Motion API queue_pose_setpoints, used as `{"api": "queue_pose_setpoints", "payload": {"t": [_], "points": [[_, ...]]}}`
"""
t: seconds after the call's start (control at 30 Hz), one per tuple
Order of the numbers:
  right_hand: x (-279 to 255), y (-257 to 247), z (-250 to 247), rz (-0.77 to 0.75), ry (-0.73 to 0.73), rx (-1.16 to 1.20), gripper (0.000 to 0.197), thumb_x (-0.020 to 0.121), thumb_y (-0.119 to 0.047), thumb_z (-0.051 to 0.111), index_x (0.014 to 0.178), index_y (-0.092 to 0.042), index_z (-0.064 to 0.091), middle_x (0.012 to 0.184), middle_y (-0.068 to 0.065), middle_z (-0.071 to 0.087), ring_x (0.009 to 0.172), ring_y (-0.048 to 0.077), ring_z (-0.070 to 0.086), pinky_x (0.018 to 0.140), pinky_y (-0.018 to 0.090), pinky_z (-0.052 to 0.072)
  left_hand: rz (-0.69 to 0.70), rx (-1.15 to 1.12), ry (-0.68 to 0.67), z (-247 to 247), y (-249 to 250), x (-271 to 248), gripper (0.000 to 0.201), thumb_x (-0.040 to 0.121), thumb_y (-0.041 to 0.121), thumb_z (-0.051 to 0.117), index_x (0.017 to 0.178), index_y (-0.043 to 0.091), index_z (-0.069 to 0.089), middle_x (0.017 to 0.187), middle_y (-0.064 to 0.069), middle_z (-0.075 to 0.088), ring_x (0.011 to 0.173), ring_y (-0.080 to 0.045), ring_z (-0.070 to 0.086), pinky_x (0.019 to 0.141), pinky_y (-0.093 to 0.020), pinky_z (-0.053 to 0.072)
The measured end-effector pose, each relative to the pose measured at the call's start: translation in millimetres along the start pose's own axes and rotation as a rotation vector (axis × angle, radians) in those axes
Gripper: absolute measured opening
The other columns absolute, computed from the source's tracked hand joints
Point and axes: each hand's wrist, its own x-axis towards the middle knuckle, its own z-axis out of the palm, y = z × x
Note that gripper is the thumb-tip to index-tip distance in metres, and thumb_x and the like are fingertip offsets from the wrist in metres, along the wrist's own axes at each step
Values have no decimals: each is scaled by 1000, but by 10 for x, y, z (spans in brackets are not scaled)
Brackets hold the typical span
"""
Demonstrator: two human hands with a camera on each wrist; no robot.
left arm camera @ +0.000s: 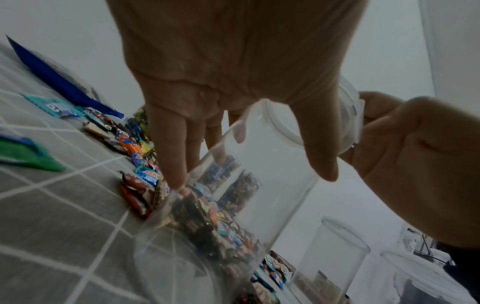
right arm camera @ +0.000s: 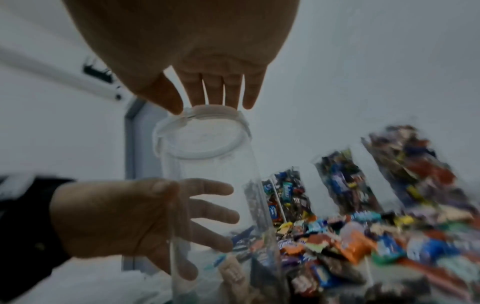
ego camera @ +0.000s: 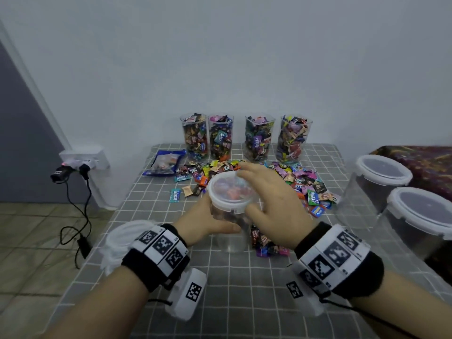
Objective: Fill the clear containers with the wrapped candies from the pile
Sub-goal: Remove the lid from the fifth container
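The desk (ego camera: pixel 244 289) is covered with a grey cloth crossed by a white grid. Along its far edge, against the wall, stand four clear containers filled with wrapped candies (ego camera: pixel 245 138), upright, in two pairs. Left of them lies a blue bag (ego camera: pixel 166 162), flat. In front of the row spreads the loose pile of wrapped candies (ego camera: pixel 303 184), reaching toward the right, with a few strays at its left side and a small cluster (ego camera: pixel 266 243) nearer the front. At the right edge stand two empty lidded containers (ego camera: pixel 401 199), one just behind the other.
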Motion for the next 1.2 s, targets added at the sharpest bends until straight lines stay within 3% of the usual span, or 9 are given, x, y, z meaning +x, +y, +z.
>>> {"api": "queue_pose_setpoints", "payload": {"t": [0.2, 0.3, 0.4, 0.6, 0.7, 0.9, 1.03, 1.13, 1.2], "points": [[11, -82, 89, -106, -235, -274, 58, 71, -29, 37, 114, 1, 64, 120, 18, 63, 113, 33, 59, 98, 45, 45, 27, 5, -16, 2, -19, 10, 76, 69, -7, 76, 134, 2, 39, 114, -3, 64, 100, -5, 64, 80, -16, 48], [4, -110, 114, -97, -244, -435, 54, 71, -26, 39, 110, 0, 66, 111, 17, 67, 104, 33, 64, 86, 42, 53, 32, -2, -13, 34, 0, 2, 76, 68, -10, 76, 134, 3, 39, 113, -3, 64, 101, -5, 63, 80, -18, 49], [18, -233, 216, -25, -267, -552, 48, 69, -21, 54, 109, 2, 65, 102, 22, 68, 93, 39, 66, 76, 44, 56, 69, 43, 4, 96, 41, 26, 69, 69, -13, 73, 126, 7, 42, 105, 10, 61, 93, 12, 60, 77, -8, 45], [122, -368, 374, 112, -326, -652, 43, 74, -18, 39, 95, 1, 71, 90, 23, 70, 81, 39, 68, 69, 45, 57, 130, 245, 45, 85, -46, 92, 64, 78, 3, 71, 134, 2, 40, 108, 26, 47, 95, 30, 45, 77, 4, 35], [134, -393, 429, 193, -314, -665, 48, 78, -12, 28, 91, 3, 72, 88, 25, 70, 81, 40, 68, 68, 47, 57, 136, 354, 61, 88, -100, 132, 68, 81, 18, 71, 138, 3, 37, 120, 24, 45, 99, 34, 37, 80, 7, 29], [154, -412, 492, 236, -322, -676, 46, 81, -12, 29, 90, 0, 72, 87, 23, 69, 81, 39, 67, 71, 46, 55, 67, 457, 73, 71, -138, 174, 62, 83, 17, 68, 135, -1, 40, 129, -3, 48, 93, 18, 40, 79, 9, 24], [135, -448, 314, 179, -318, -759, 47, 77, -13, 28, 94, 3, 70, 89, 25, 69, 80, 39, 68, 68, 44, 56, 2, 265, 129, 86, -159, 78, 64, 76, 12, 72, 133, 5, 43, 119, -1, 58, 93, 5, 54, 81, -10, 44], [184, -468, 149, 49, -409, -683, 40, 86, -14, 36, 118, 1, 54, 115, 21, 60, 103, 37, 60, 85, 46, 47, 52, 201, 55, 79, -70, 42, 61, 74, 1, 74, 127, 1, 45, 110, 8, 61, 92, 9, 58, 77, -8, 45], [247, -507, -43, -9, -338, -527, 29, 81, -26, 52, 101, -7, 61, 98, 15, 64, 91, 33, 62, 78, 41, 44, 69, 163, 6, 44, -10, 27, 57, 71, -3, 76, 121, 1, 48, 100, 11, 62, 89, 12, 59, 77, -9, 46]]}}
